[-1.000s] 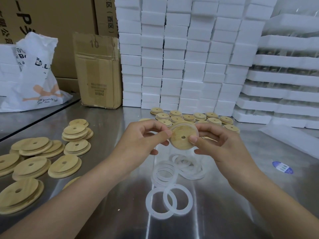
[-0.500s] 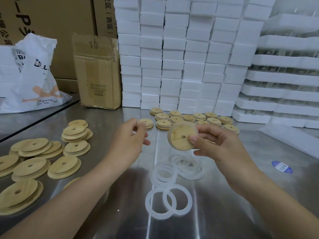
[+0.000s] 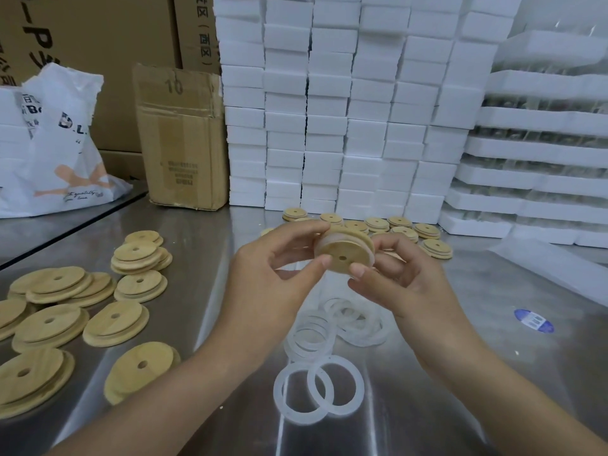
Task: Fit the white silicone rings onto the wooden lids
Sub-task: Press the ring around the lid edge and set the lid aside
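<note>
Many round wooden lids [image 3: 115, 324] lie ringless on the left of the steel counter [image 3: 493, 373]. Loose white silicone rings [image 3: 279, 393] sit mid-counter, and seemingly finished lids [image 3: 399, 222] lie behind, so much remains. The left hand [image 3: 263, 284] and right hand [image 3: 408, 287] each pinch one raised lid [image 3: 332, 250], its ring apparently nearly seated.

The steel desk [image 3: 204, 258] carries stacked lids [image 3: 115, 324] at 9 o'clock, far lids [image 3: 431, 248] at 1, a heap of rings [image 3: 365, 337] at 6, a carton [image 3: 181, 143] at 11, foam blocks [image 3: 329, 126] from 12 to 2, and a blue sticker [image 3: 533, 320] at 3.
</note>
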